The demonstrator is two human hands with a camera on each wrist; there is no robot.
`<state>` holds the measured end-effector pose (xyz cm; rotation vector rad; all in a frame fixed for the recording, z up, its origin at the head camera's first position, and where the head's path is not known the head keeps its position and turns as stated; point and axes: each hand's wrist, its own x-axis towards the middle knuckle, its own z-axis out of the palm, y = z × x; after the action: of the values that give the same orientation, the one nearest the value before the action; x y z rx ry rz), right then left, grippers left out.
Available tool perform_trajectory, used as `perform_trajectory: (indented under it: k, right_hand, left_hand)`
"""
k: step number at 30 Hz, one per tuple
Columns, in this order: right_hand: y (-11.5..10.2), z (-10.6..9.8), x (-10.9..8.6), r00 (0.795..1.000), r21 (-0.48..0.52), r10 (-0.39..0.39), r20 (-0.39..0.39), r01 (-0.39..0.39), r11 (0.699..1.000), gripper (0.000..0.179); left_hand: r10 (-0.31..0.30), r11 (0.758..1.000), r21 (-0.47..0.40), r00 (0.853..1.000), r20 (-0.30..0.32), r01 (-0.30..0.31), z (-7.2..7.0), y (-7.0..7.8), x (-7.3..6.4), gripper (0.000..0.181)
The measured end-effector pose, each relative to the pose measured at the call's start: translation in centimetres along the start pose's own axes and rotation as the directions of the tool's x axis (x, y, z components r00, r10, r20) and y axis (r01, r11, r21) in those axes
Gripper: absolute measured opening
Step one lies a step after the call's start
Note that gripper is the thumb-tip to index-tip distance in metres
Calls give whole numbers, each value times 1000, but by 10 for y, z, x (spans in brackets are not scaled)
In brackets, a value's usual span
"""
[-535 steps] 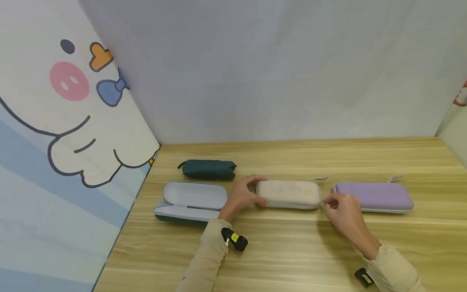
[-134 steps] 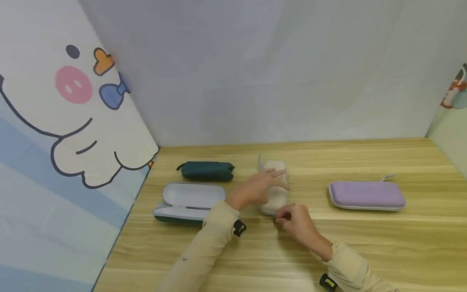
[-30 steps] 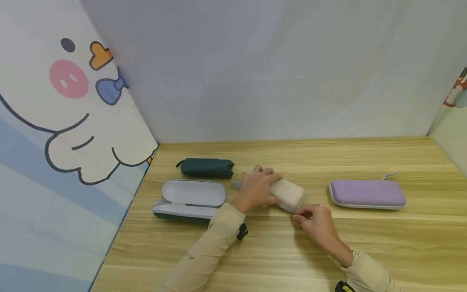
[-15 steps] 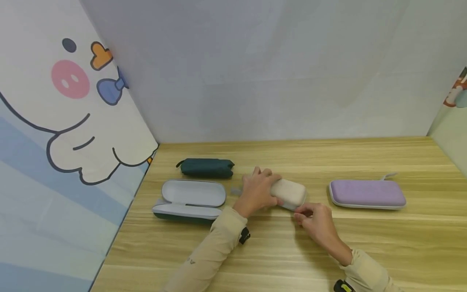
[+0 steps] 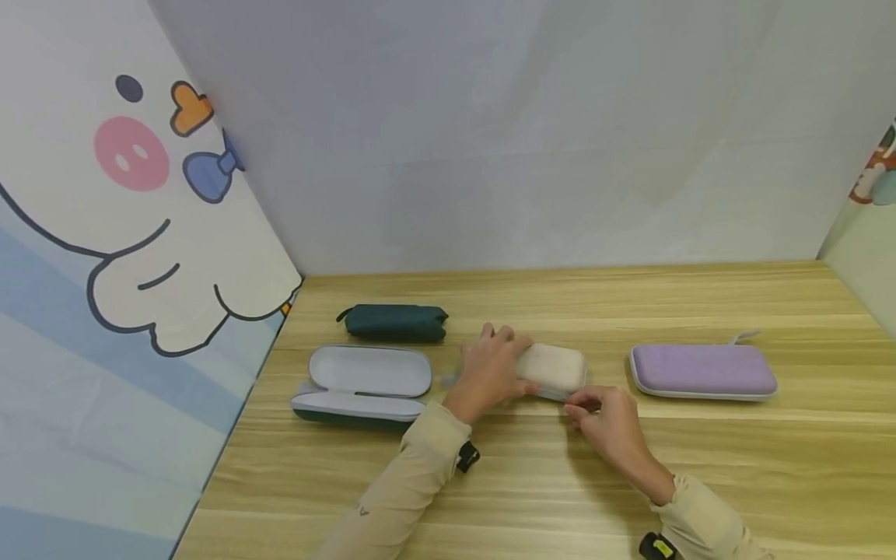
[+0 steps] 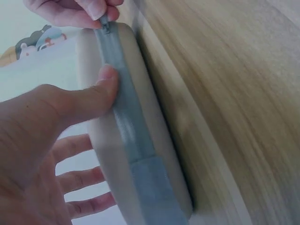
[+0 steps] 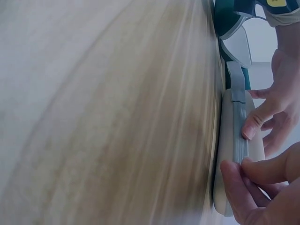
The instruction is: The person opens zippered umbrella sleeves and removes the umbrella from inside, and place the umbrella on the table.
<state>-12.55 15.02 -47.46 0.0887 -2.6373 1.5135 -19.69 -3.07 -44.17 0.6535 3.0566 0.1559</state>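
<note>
A beige hard-shell zip case (image 5: 551, 365) lies flat at the middle of the table, its long side nearly level across the head view. My left hand (image 5: 490, 369) grips its left part from above, thumb on the front side and fingers spread over the back. The left wrist view shows that thumb pressing beside the grey zipper (image 6: 131, 117), which looks closed along this side. At the front right corner my right hand (image 5: 610, 424) pinches the small zipper pull (image 6: 104, 22) between thumb and forefinger. A grey fabric tab (image 7: 236, 77) sticks out from the case's left end.
An open dark green glasses case (image 5: 371, 369) with a pale lining lies left of my left hand. Behind it is a dark green pouch (image 5: 395, 323). A purple zip case (image 5: 703, 371) with a loop lies on the right.
Earlier the beige case pointed away from me; it has since turned to lie crosswise, its tab now at the left. In the last second it has swung slightly more level, both hands keeping hold.
</note>
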Motion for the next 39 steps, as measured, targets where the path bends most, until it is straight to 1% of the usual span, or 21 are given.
perform_trajectory:
  k: [1,3,6,8,10,11,14,18,21,24,26,28,32,34,35,39]
  right_hand:
    - [0,-1,0,1000,-3,0,-3,0,1000,6]
    - [1,-2,2,1000,-12,-6,-13,6,1000,6]
    - [2,-5,3,999,-18,-27,-26,27,999,6]
    - [2,-6,4,999,-14,-40,-29,39,999,6]
    - [3,-7,5,999,-8,-45,-27,44,999,7]
    - [3,-7,5,999,-5,-46,-26,46,999,7]
    - [3,-8,6,999,0,-52,-13,52,999,7]
    - [3,-9,7,998,-2,-64,-5,64,998,7]
    - [4,-11,7,998,-7,-67,-8,67,998,6]
    - [5,-12,8,998,-12,-66,-6,66,998,6]
    - [4,-12,7,998,-15,-64,-2,64,998,7]
    - [3,-13,7,998,-15,-59,0,59,998,6]
    - [2,-12,6,998,-15,-58,1,58,998,7]
    - [1,-12,6,998,-16,-62,0,62,998,8]
    - [1,-12,6,998,-17,-63,-1,63,998,9]
    - [-1,-11,5,998,-14,-57,2,57,998,8]
  left_hand:
    - [1,1000,0,1000,7,-1,0,-2,-1,75]
    - [-7,1000,-27,1000,22,7,-1,-8,-3,75]
    - [-37,991,-127,998,49,43,-2,-17,-8,72]
    - [-50,975,-212,997,57,61,-4,-23,-10,71]
    - [-55,954,-291,996,64,72,-3,-27,-11,72]
    - [-60,945,-318,996,73,80,-3,-29,-12,74]
    - [-85,901,-417,991,104,121,-1,-33,-13,80]
    - [-145,828,-522,977,153,205,0,-37,-15,88]
    - [-193,780,-569,965,179,262,1,-39,-16,93]
    - [-237,748,-595,955,178,296,3,-39,-16,94]
    - [-252,739,-607,956,153,292,4,-40,-17,93]
    - [-255,748,-605,960,117,273,5,-40,-18,90]
    - [-256,752,-612,964,72,245,6,-42,-19,87]
    - [-259,749,-616,964,65,243,6,-42,-20,86]
    - [-263,744,-621,963,67,246,6,-42,-20,86]
    - [-268,739,-624,961,73,254,7,-42,-20,86]
